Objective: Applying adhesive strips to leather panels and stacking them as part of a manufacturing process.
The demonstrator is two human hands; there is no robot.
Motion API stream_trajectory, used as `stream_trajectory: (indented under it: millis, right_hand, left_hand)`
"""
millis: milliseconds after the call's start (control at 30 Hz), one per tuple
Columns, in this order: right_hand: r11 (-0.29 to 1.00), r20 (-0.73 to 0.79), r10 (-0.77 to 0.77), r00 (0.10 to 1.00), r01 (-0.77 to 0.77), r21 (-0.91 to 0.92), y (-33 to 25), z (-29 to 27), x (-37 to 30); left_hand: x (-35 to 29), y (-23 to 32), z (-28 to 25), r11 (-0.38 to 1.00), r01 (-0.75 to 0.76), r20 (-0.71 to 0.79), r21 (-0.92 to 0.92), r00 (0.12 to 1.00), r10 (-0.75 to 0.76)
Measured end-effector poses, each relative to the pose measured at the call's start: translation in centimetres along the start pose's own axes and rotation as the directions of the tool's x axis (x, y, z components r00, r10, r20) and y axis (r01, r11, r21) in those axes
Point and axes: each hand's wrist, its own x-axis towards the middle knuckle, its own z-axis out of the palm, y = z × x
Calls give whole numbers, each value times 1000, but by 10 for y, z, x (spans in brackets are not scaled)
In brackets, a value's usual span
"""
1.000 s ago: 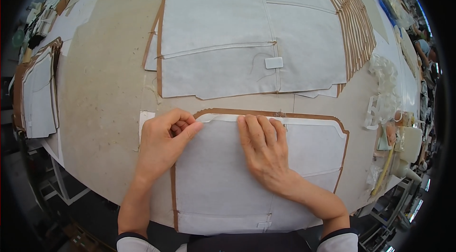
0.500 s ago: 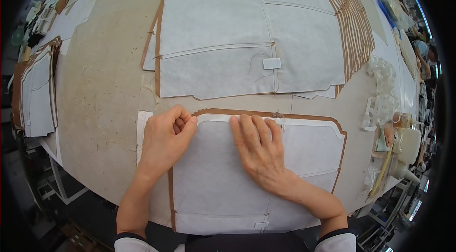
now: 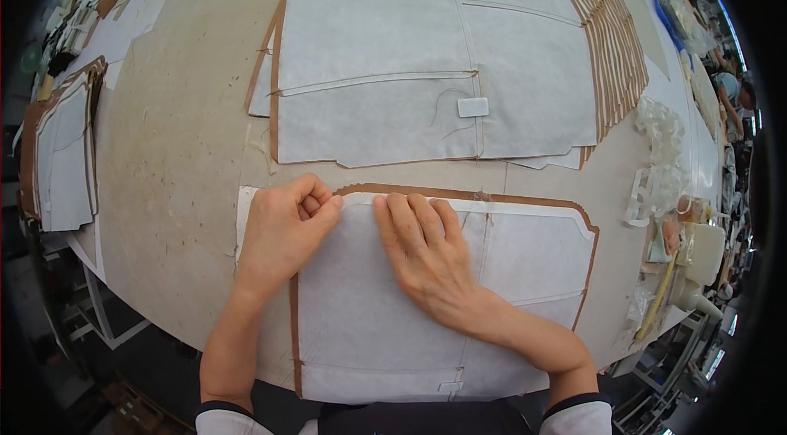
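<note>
A sewn panel (image 3: 352,287), pale grey with a brown border and stitched seams, lies flat at the near edge of the table. Along its far edge runs a narrow strip of white tape (image 3: 533,209), bending round the right corner. At the far left corner my left hand (image 3: 287,218) is closed, thumb and forefinger pinched where the tape's end reaches; the rest of the tape there is hidden by the hand. My right hand (image 3: 426,255) rests palm down on the panel, its fingers stretched out and fingertips pressing on the tape.
Beyond it lies a fanned stack of similar panels (image 3: 369,41) with a small white block (image 3: 473,107) on top. Another stack of pieces (image 3: 65,148) sits at the left edge. Crumpled clear plastic (image 3: 660,148) and a white bottle (image 3: 703,255) are on the right. Farther right is a person (image 3: 730,95).
My right hand has slid left along the tape, closer to my left hand. The left hand keeps its pinch at the corner, nearly unmoved. My view has shifted slightly.
</note>
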Motion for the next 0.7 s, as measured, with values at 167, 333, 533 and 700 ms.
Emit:
stream_trajectory:
  millis: [167,333,533,700]
  right_hand:
    - [1000,4,-21,1000,21,15,-2,1,5]
    - [999,-58,-24,998,26,31,0,6,3]
    - [998,-42,-33,999,35,51,0,6,4]
    - [998,-36,-39,999,41,49,1,5,6]
  left_hand:
    - [3,12,-7,982,117,105,-149,989,-102]
    - [1,25,-18,937,246,284,-247,943,-172]
    - [0,11,-14,967,202,209,-153,963,-168]
    - [1,11,-14,969,195,211,-153,964,-161]
